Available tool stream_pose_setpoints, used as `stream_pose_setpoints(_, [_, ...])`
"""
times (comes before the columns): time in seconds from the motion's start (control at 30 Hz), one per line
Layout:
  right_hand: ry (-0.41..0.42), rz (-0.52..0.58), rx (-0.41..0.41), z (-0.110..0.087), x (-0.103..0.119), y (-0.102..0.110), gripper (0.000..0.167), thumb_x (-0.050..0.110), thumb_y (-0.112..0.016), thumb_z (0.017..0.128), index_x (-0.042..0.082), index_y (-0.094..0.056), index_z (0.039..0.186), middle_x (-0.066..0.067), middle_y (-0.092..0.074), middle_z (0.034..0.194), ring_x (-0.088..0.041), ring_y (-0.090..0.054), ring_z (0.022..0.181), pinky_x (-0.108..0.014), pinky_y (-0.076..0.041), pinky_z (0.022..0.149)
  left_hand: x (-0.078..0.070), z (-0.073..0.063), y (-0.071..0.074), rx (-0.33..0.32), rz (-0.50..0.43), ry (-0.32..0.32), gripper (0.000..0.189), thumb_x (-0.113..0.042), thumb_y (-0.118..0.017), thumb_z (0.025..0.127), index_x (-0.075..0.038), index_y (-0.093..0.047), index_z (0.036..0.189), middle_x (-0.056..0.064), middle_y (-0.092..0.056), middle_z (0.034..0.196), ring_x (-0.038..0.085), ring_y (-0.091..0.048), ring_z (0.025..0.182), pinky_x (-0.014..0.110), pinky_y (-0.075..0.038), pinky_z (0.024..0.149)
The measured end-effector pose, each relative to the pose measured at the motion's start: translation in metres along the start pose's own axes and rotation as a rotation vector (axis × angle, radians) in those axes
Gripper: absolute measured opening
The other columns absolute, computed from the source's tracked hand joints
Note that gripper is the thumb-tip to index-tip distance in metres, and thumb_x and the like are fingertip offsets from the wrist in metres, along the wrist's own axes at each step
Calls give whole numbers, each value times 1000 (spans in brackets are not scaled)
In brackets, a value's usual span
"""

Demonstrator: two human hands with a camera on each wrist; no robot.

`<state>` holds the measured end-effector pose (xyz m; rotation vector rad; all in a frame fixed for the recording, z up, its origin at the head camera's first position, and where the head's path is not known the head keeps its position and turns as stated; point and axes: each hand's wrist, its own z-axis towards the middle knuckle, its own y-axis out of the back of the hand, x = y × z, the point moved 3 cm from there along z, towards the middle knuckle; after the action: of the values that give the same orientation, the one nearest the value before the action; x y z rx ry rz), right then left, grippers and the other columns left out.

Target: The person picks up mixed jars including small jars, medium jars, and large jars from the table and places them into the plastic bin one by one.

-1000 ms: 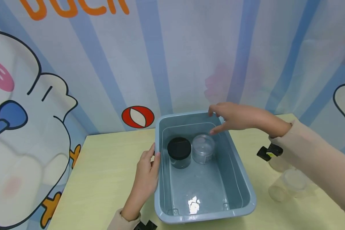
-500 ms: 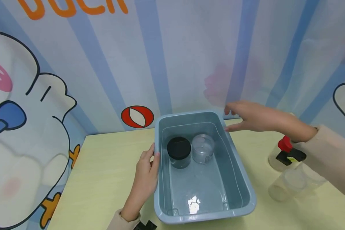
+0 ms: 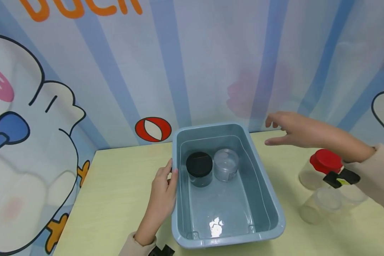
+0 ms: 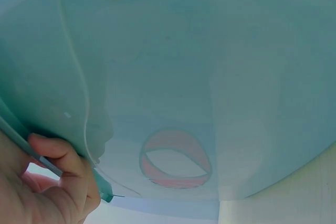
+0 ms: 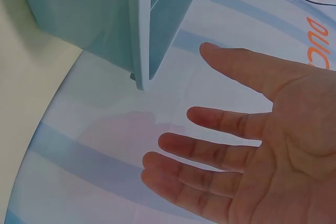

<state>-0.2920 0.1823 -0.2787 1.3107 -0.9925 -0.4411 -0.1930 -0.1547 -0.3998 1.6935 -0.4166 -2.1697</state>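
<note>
A light blue plastic bin (image 3: pixel 230 241) stands on the table. Inside it, towards the back, a clear jar with a black lid (image 3: pixel 199 165) sits beside a clear jar (image 3: pixel 226 165). My left hand (image 3: pixel 164 190) grips the bin's left rim; in the left wrist view the left hand (image 4: pixel 60 182) is curled round that edge. My right hand (image 3: pixel 286 129) hovers past the bin's right rear corner, holding nothing. The right wrist view has the right hand (image 5: pixel 252 145) with fingers spread and palm showing, apart from the bin.
On the pale yellow table (image 3: pixel 124 192), right of the bin, stand a jar with a red lid (image 3: pixel 325 161) and clear containers (image 3: pixel 328 200), partly under my right forearm. A printed curtain (image 3: pixel 211 71) hangs just behind the table.
My right hand has moved right, from over the bin's rear right corner to beyond its rim, and the red-lidded jar has come into view. The left hand and bin have stayed put.
</note>
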Motion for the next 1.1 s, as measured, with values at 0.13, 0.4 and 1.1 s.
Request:
stream_pose_setpoints(0.13, [-11,-13,-11,-6,-6,-1,40,28,-75,91,2,-57,115,-10,-61,113,-29,-59,100,-47,-53,82,0,1,-1,1,5,-9,49,-17,-46,108,-7,-36,154,16,-54,118,28,-57,106,40,-58,84])
stream_pose_setpoints(0.4, [-51,-23,9,-18,-17,-3,46,30,-75,91,-1,-56,118,-12,-60,114,-29,-59,101,-47,-54,79,2,1,1,-1,6,5,49,-18,-46,108,-7,-36,154,16,-54,119,30,-59,105,41,-57,85])
stream_pose_setpoints(1.1, [-124,3,5,-51,-47,-24,52,34,-78,87,-1,-58,119,-10,-62,111,-27,-63,96,-45,-57,77,2,2,2,-3,20,-6,49,-19,-45,108,-4,-37,153,19,-54,122,31,-58,106,44,-56,87])
